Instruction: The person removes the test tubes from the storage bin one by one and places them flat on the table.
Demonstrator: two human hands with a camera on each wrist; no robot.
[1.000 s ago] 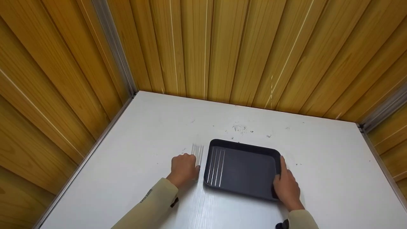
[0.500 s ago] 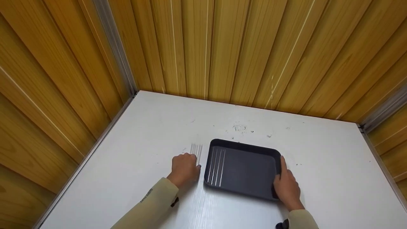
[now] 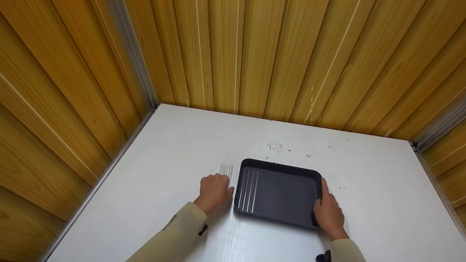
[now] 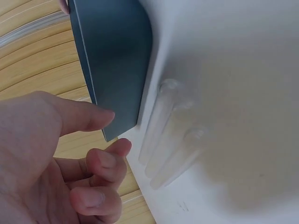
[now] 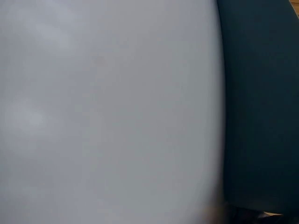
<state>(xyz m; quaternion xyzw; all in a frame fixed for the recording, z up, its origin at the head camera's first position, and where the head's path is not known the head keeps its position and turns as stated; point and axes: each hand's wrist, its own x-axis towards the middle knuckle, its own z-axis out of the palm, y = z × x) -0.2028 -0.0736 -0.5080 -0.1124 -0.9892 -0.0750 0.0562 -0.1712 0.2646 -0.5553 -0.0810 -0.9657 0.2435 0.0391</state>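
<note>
A dark grey rectangular tray (image 3: 285,196) stands on the white table, with several clear tubes (image 3: 248,191) side by side at its left end. My right hand (image 3: 329,214) grips the tray's right wall, thumb over the rim. The right wrist view shows the tray's outer wall (image 5: 261,107) beside the table surface. Just left of the tray, more clear tubes (image 3: 226,170) lie on the table, partly hidden by my left hand (image 3: 214,191). From the left wrist, that hand's fingers (image 4: 100,161) are loosely bent and hold nothing, beside the tray wall (image 4: 117,60) and those tubes (image 4: 177,161).
Yellow wood-patterned panels (image 3: 255,62) wall in the back and sides of the table (image 3: 174,145). A grey metal post (image 3: 133,54) stands at the back left corner. Dark scuff marks (image 3: 275,147) show on the tabletop behind the tray.
My left hand has shifted slightly to the right, closer to the tray. The right hand and the tray stay where they were.
</note>
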